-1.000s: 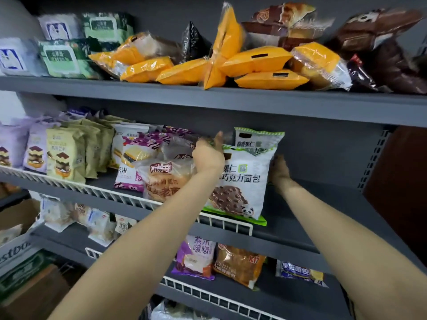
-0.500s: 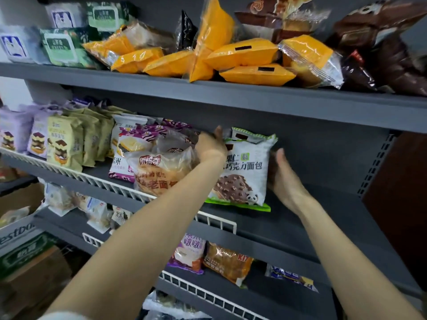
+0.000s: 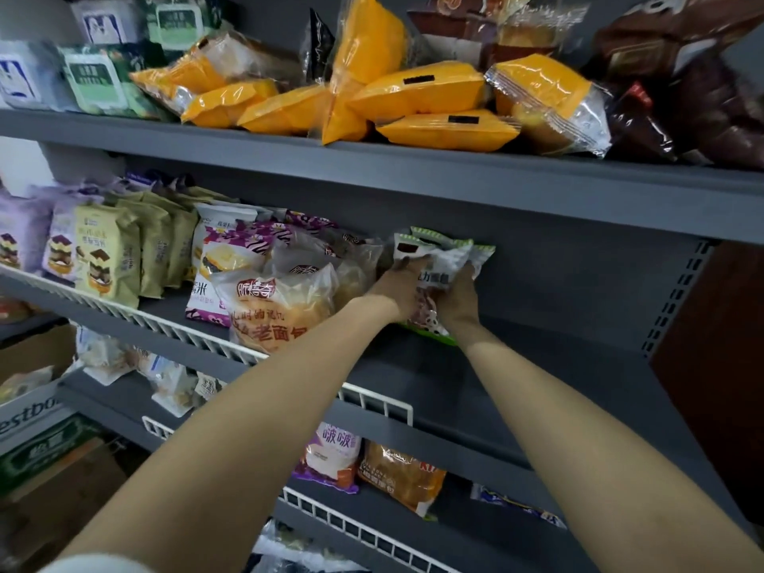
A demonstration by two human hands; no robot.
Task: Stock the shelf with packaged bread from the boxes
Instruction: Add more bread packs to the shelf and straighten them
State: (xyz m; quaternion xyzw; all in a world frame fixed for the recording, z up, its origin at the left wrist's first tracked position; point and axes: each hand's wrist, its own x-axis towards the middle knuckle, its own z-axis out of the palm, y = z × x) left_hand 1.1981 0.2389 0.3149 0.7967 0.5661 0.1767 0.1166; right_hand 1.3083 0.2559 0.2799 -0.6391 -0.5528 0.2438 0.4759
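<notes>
While between both hands' grip (image 3: 430,289), bread packs (image 3: 444,252).

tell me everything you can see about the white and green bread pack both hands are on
The white and green bread pack is glossy plastic film with green-striped crimped edges and a chocolate bread picture. It stands upright, far back on the middle shelf, beside the clear bread bags. The left hand and right hand hold its front.

I have the white bread packets (image 3: 444,262) with green-striped edges standing upright on the grey middle shelf (image 3: 537,366), at about one o'clock from me (chocolate-chip bread and a small panda printed on the front one). They stand one behind another, just right of the clear bag of round bread (image 3: 281,312).
</notes>
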